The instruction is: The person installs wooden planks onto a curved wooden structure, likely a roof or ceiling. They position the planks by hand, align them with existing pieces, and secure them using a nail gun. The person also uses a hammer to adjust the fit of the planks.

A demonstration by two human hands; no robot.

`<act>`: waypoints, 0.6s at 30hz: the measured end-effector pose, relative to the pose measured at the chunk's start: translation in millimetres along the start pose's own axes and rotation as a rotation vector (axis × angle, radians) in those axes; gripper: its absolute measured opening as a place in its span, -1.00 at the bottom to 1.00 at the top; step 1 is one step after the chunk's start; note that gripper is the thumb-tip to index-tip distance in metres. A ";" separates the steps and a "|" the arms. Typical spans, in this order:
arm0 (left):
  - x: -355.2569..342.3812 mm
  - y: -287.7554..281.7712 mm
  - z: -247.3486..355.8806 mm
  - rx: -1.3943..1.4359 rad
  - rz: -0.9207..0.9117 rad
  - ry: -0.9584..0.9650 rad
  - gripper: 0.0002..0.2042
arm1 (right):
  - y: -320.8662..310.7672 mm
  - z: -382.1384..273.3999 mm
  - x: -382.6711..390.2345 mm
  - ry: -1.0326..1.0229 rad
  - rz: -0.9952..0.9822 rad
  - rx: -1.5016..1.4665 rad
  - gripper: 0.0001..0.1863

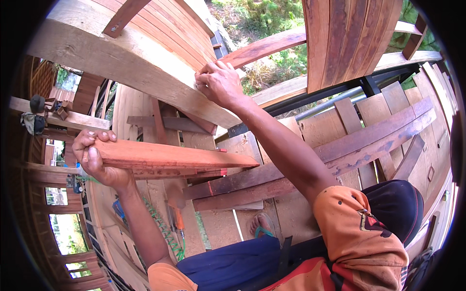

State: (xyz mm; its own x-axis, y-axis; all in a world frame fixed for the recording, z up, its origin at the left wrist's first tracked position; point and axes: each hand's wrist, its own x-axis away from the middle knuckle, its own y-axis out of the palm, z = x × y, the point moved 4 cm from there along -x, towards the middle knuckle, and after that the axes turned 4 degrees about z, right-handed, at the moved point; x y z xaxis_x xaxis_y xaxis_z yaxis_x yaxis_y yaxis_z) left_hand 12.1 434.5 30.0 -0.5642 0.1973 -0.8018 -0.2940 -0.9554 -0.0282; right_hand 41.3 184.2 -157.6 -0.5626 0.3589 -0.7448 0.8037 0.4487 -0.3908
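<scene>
My left hand point(101, 162) is wrapped round the near-left end of a reddish wooden plank point(170, 156), thumb on one side and fingers over the top. The plank slants to the right, its far end near the curved dark boards. My right hand point(221, 85) rests at the edge of a thick pale beam point(131, 63), fingers curled; whatever is under the fingertips is hidden. Beside it ends a curved brown rail point(267, 47).
Two long curved boards point(310, 160) lie across the plank floor point(218, 225). An orange-and-grey tool point(178, 218) and a coiled green hose point(162, 233) are by my legs. A panel of vertical slats point(340, 43) stands at the upper right. My sandalled foot point(262, 225) is below.
</scene>
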 end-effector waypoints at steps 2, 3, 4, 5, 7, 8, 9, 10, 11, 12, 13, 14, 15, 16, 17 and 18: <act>-1.0 1.5 1.1 -0.008 -0.008 0.005 -0.81 | 0.7 -0.6 -5.5 -0.001 -0.105 0.041 -0.88; -0.6 -0.1 1.7 -0.010 -0.011 0.010 -0.81 | 0.8 -2.3 -9.3 -0.003 -0.158 0.060 -0.88; 0.9 -2.5 2.1 -0.012 -0.013 0.015 -0.80 | 1.1 -3.3 -13.3 0.025 -0.209 0.063 -0.87; 1.0 -2.8 1.1 -0.008 -0.013 0.022 -0.80 | 2.1 -1.7 -18.5 0.049 -0.260 0.072 -0.85; -2.8 0.6 0.1 -0.014 0.009 0.028 -0.80 | 1.3 2.5 -29.9 0.129 -0.208 0.059 -0.83; -2.9 2.3 0.2 -0.017 0.019 0.027 -0.80 | -1.1 6.8 -33.2 0.188 -0.107 0.038 -0.83; -2.6 3.0 0.0 -0.022 0.010 0.029 -0.80 | -4.1 11.1 -34.5 0.246 -0.005 0.016 -0.82; -2.1 3.3 -0.7 -0.026 0.001 0.032 -0.80 | -8.6 16.1 -33.2 0.282 0.084 -0.029 -0.85; -3.0 2.2 -1.7 -0.033 -0.008 0.036 -0.80 | -8.5 16.9 -29.4 0.225 0.073 -0.055 -0.86; -3.2 0.4 -1.9 -0.027 -0.011 0.038 -0.80 | -9.2 16.9 -21.7 0.168 0.062 -0.080 -0.88; -2.7 -2.0 -1.4 -0.022 -0.014 0.039 -0.80 | -7.7 15.1 -16.6 0.111 0.051 -0.106 -0.89; 0.0 -4.0 -0.8 -0.018 -0.012 0.037 -0.80 | -6.3 9.5 -14.6 0.064 0.018 -0.120 -0.89; 0.2 -3.9 -1.0 -0.016 0.000 0.032 -0.80 | -5.4 8.3 -15.8 0.067 -0.005 -0.065 -0.89; -1.2 -2.4 -1.7 -0.015 0.011 0.028 -0.81 | -4.4 7.7 -18.4 0.069 -0.028 -0.011 -0.88; -3.4 -0.9 -2.7 -0.012 0.018 0.024 -0.81 | -3.4 7.8 -19.7 0.076 -0.047 0.043 -0.88; -4.2 -1.2 -5.1 -0.017 0.029 0.015 -0.82 | -1.1 7.5 -20.0 0.053 -0.052 0.056 -0.88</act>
State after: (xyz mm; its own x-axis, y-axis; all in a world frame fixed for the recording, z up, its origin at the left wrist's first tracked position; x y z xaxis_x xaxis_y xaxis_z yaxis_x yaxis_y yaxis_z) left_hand 18.7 433.7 30.4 -0.5604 0.1657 -0.8115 -0.2638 -0.9645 -0.0148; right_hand 53.1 170.3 -146.3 -0.6120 0.3801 -0.6935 0.7820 0.4218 -0.4589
